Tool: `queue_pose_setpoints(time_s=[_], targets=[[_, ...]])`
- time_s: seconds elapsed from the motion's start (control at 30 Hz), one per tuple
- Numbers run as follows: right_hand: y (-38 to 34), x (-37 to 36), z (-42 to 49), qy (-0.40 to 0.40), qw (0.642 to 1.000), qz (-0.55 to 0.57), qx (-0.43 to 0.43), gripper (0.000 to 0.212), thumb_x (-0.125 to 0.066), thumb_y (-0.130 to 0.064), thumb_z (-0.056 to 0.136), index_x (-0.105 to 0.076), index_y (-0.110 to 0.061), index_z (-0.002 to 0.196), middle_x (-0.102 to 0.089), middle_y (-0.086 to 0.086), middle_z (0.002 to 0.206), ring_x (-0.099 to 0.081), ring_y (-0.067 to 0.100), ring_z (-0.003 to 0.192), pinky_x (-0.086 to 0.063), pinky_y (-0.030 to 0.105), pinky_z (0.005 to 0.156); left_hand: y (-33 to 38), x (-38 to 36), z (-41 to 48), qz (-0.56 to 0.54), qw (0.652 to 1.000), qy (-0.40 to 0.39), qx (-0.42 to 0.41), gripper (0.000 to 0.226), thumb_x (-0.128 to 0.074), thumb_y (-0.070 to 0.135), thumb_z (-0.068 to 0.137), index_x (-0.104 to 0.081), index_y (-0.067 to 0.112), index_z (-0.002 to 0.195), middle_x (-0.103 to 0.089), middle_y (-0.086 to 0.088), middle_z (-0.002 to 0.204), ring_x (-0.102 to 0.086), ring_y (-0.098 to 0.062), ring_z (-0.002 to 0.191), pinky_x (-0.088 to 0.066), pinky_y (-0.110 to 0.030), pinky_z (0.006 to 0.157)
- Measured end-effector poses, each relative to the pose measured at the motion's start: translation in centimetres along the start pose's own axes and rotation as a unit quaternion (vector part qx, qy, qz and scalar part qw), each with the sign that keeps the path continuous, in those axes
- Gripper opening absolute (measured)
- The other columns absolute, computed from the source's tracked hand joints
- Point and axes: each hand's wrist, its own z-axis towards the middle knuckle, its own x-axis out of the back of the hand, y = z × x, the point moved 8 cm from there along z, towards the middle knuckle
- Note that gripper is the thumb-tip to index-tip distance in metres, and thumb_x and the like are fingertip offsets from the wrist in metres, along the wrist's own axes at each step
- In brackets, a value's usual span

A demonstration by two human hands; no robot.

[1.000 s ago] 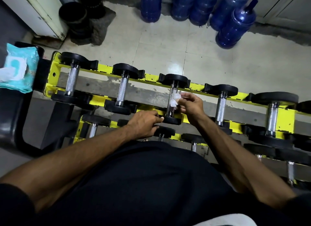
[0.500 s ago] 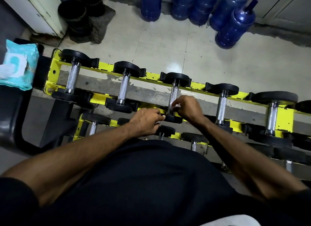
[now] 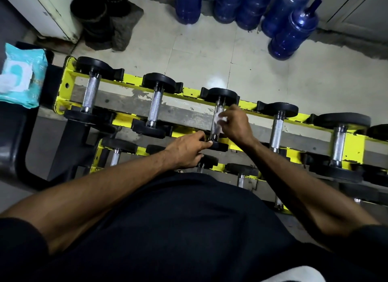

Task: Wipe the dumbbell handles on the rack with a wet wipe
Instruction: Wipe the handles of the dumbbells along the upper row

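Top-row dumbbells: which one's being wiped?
The third dumbbell from the left: right hand holds the wet wipe on its handle, left hand touches its near head.

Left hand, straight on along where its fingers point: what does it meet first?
The near black head of the dumbbell being wiped. The left hand points right and slightly up in the picture; its fingertips look already at it, though contact is unclear.
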Motion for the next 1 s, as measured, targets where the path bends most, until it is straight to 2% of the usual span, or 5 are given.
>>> queue_pose_setpoints(time_s=[0.2, 0.4, 0.53, 0.83, 1.0], targets=[[-3.9, -3.1, 0.1, -0.212, 0.937, -0.213, 0.176, 0.017, -0.067, -0.021, 0.089, -0.072, -0.017, 0.105, -0.057, 0.004, 0.114, -0.060, 0.025, 0.100, -0.049, 0.034, 0.072, 0.0, -0.2, -0.2, -0.002, 1.000, -0.009, -0.011, 0.060, -0.062, 0.032, 0.094, -0.040, 0.022, 0.149, -0.043, -0.005, 0.129, -0.053, -0.019, 0.106, -0.053, -0.035, 0.089], [-6.9, -2.4, 2.9, -0.141, 0.899, -0.380, 0.168, 0.019, -0.065, -0.016, 0.090, -0.070, -0.009, 0.107, -0.059, 0.010, 0.112, -0.057, 0.030, 0.101, -0.044, 0.036, 0.071, 0.1, -0.1, -0.2, -0.002, 1.000, -0.007, -0.016, 0.061, -0.064, 0.030, 0.093, -0.042, 0.021, 0.149, -0.042, -0.005, 0.128, -0.054, -0.019, 0.103, -0.053, -0.034, 0.087], [-8.1, -5.5, 0.9, -0.245, 0.836, -0.424, 0.249, 0.021, -0.062, -0.026, 0.093, -0.068, -0.011, 0.107, -0.066, 0.009, 0.107, -0.055, 0.027, 0.106, -0.048, 0.040, 0.077, 0.0, -0.1, -0.1, -0.020, 1.000, -0.002, -0.024, 0.045, -0.064, 0.029, 0.093, -0.055, 0.020, 0.136, -0.041, -0.005, 0.133, -0.053, -0.020, 0.110, -0.050, -0.030, 0.090], [-1.8, -0.5, 1.6, -0.061, 0.992, -0.105, 0.027, 0.024, -0.074, -0.011, 0.081, -0.073, -0.010, 0.105, -0.068, 0.008, 0.108, -0.063, 0.027, 0.097, -0.053, 0.036, 0.078, -0.3, -0.3, -0.2, -0.019, 1.000, 0.000, -0.025, 0.059, -0.062, 0.027, 0.094, -0.042, 0.023, 0.149, -0.043, -0.005, 0.130, -0.053, -0.017, 0.103, -0.054, -0.032, 0.084], [2.1, -1.8, -2.8, 0.009, 0.985, 0.109, -0.134, 0.014, -0.076, -0.014, 0.073, -0.065, -0.013, 0.082, -0.067, 0.002, 0.077, -0.063, 0.019, 0.071, -0.051, 0.029, 0.058, -0.4, 0.0, 0.0, -0.025, 0.999, 0.005, -0.021, 0.054, -0.061, 0.027, 0.094, -0.046, 0.025, 0.146, -0.046, -0.003, 0.124, -0.052, -0.016, 0.098, -0.052, -0.030, 0.080]])
